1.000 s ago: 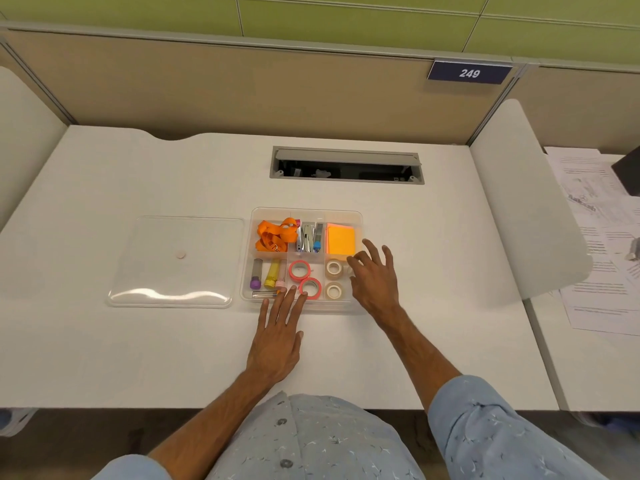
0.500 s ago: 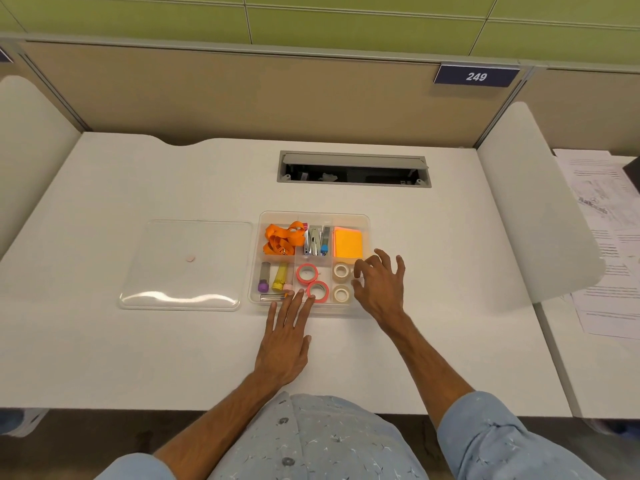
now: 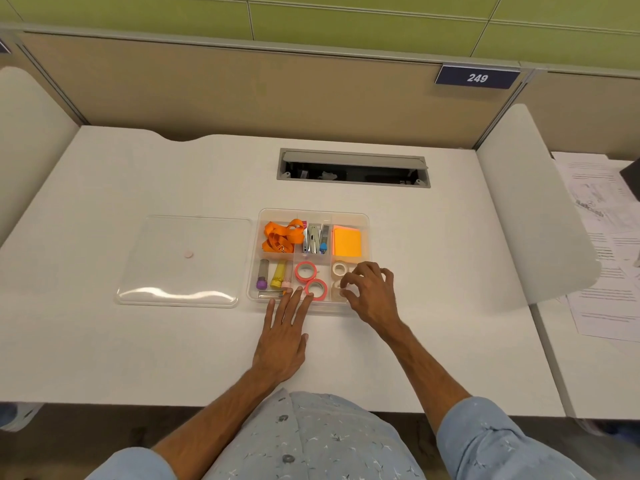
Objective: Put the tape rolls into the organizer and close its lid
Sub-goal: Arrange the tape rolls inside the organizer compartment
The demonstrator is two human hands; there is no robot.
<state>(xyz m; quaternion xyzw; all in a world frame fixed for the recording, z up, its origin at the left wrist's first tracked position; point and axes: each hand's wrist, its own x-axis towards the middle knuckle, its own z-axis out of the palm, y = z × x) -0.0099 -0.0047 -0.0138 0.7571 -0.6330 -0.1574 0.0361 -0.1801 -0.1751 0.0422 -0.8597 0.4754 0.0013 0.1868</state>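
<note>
Tape rolls (image 3: 339, 269) sit beneath the right hand (image 3: 372, 295)'s loose, seemingly empty grip.

The right hand (image 3: 372, 294) now curls its fingers, drawn back from the organizer's (image 3: 313, 211) right rim toward its near right corner.

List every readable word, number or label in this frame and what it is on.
"249": white digits on the dark blue sign on the partition top.
Printed sheets on the neighbouring desk: text too small and blurred to read.
Organizer contents: no readable labels.
</note>
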